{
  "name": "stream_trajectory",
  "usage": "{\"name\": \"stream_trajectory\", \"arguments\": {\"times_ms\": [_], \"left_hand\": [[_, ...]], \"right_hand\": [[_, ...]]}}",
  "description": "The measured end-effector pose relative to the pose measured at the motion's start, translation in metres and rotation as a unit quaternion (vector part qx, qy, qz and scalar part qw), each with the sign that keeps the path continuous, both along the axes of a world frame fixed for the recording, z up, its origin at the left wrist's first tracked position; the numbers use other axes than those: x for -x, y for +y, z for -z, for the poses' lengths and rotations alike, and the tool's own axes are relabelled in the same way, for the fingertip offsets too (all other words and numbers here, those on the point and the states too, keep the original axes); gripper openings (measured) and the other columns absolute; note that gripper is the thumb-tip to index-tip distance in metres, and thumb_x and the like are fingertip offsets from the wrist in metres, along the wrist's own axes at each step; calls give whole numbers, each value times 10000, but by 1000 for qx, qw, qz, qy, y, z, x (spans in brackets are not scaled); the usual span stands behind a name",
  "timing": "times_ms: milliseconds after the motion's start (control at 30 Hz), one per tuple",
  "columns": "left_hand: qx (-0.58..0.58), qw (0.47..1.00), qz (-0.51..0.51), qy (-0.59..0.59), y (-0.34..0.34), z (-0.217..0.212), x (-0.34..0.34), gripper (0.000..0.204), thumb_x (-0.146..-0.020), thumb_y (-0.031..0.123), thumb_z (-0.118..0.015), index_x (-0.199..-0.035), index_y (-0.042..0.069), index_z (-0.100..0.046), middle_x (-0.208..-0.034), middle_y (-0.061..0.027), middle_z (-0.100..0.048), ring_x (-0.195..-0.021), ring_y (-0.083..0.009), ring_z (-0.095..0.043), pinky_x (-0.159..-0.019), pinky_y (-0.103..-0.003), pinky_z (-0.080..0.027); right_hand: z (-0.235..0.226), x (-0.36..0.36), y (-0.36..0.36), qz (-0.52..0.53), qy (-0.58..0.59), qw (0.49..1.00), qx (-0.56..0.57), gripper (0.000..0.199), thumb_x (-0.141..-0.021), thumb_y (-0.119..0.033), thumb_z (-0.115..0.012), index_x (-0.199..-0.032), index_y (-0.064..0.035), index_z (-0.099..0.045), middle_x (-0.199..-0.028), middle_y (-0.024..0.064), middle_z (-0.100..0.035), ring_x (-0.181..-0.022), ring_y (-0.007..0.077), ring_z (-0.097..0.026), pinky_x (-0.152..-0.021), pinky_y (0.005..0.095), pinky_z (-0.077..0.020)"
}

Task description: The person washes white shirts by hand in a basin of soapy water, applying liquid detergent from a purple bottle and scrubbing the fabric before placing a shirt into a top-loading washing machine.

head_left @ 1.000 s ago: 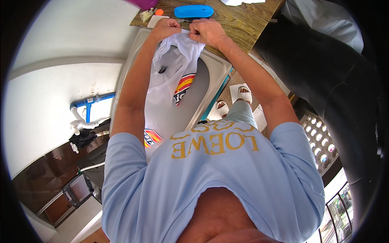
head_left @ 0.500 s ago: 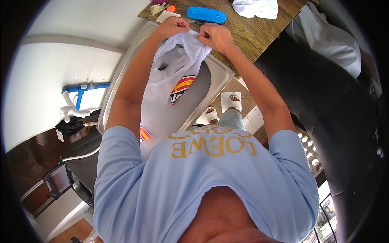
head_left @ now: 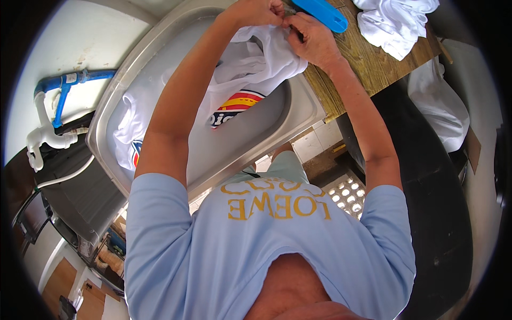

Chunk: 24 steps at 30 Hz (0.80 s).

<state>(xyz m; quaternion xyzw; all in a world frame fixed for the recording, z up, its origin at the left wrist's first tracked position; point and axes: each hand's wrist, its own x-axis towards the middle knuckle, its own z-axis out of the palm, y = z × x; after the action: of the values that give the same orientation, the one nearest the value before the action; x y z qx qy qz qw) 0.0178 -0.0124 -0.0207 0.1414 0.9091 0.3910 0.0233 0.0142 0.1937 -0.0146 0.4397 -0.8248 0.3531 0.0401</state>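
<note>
A white garment (head_left: 266, 58) with a red, yellow and dark blue print hangs from both hands at the far end of a metal sink basin (head_left: 306, 101). My left hand (head_left: 258, 12) pinches its upper edge, fingers closed. Close beside it, my right hand (head_left: 316, 42) grips the same edge with bent fingers. The garment's lower part lies in cloudy water (head_left: 205, 157). Another white piece of cloth (head_left: 128, 120) with a similar print shows at the basin's left, partly behind my left forearm.
On the wooden board (head_left: 362, 64) right of the basin lie a blue brush-like object (head_left: 322, 13) and a crumpled white cloth (head_left: 394, 24). Blue pipe (head_left: 64, 88) and a white tap (head_left: 50, 136) stick out at left. A large black object (head_left: 421, 202) stands at right.
The view has turned, so the basin, board and blue object sit differently in it. Both hands appear higher and farther right, still holding the garment's edge.
</note>
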Motion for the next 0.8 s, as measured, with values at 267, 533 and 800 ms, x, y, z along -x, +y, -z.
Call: {"name": "stream_trajectory", "arguments": {"times_ms": [267,533,800], "left_hand": [[-14,1000,-11,16,3,-7,10,202,-595,162,-737,-692,6,-654,-656,-136,-648,-604,-234,-623,-588,-330,-492],[-44,999,-8,9,6,-3,10,168,-598,149,-722,-658,16,-639,-625,-129,-633,-568,-218,-601,-555,-329,-473],[-28,999,-20,-5,7,-8,8,149,-597,135,-715,-662,16,-652,-609,-110,-634,-551,-186,-590,-546,-320,-467]], "right_hand": [[0,1,-5,4,-12,1000,-2,142,-760,-11,-570,-891,-51,-610,-774,65,-600,-653,215,-585,-602,291,-476],[-1,3,-7,-29,8,999,15,153,-758,-7,-563,-898,-44,-611,-757,74,-593,-638,222,-580,-600,300,-473],[-1,2,-7,-5,31,999,-8,153,-746,-21,-553,-885,-64,-601,-743,86,-589,-660,257,-582,-607,334,-470]]}}
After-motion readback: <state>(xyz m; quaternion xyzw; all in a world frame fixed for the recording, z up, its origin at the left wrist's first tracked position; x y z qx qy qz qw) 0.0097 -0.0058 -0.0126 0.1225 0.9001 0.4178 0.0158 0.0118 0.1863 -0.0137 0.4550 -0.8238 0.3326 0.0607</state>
